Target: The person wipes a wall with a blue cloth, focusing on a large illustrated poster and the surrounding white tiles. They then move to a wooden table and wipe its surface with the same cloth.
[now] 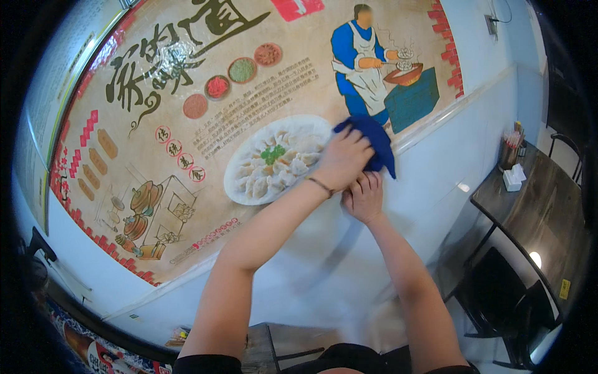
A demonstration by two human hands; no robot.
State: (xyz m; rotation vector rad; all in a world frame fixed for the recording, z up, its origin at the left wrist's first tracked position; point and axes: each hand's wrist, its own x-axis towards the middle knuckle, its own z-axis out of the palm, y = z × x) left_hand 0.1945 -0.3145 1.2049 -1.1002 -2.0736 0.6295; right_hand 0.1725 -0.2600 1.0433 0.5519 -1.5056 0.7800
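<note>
Under the fingers of the left hand (344, 159) lies a dark blue cloth (381, 146), pressed against an upright printed panel (212, 218) at the panel's lower edge. Its long axis slants from just left of those fingertips down to the right, where one loose corner tapers to a point, aimed down and away from the fingers. The left fingers are slightly bent and a little apart on top of the cloth; whether they pinch a fold, I cannot tell. Just below them, the right hand (364, 198) has its fingers loosely bent, tips up at the cloth's lower edge; whether they hold any of it, I cannot tell either. Left of the left fingers, close by, is a printed plate of dumplings (232, 177); above them is a printed cook (358, 56) in blue and white. Well to the right of both hands' fingers, past pale wall (448, 149), stands a dark wooden table (542, 212) bearing a white box (512, 181) and a holder of sticks (511, 149).
</note>
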